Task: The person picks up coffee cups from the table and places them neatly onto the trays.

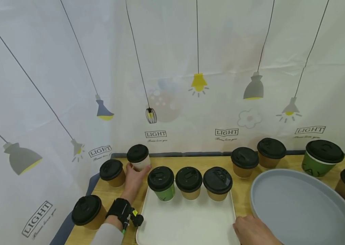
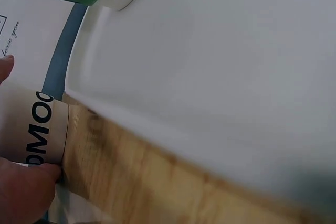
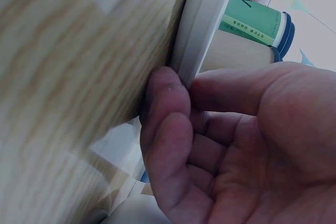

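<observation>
Right hand (image 3: 236, 140) pinching white tray (image 3: 202, 30) — green cup (image 3: 257, 19), tan cup (image 3: 236, 52), wooden tabletop (image 3: 68, 77)

A pale wood-grain counter (image 1: 242, 197) carries a white rectangular tray (image 1: 187, 221), a rounded grey-blue tray (image 1: 304, 207), brown paper cups with black lids (image 1: 116, 179) at both sides, and a black-lidded green paper cup (image 1: 317, 165) at right.

Curtained nook (lamp-print cloth (image 1: 172, 51)), 1 wooden table (image 1: 242, 195).
</observation>
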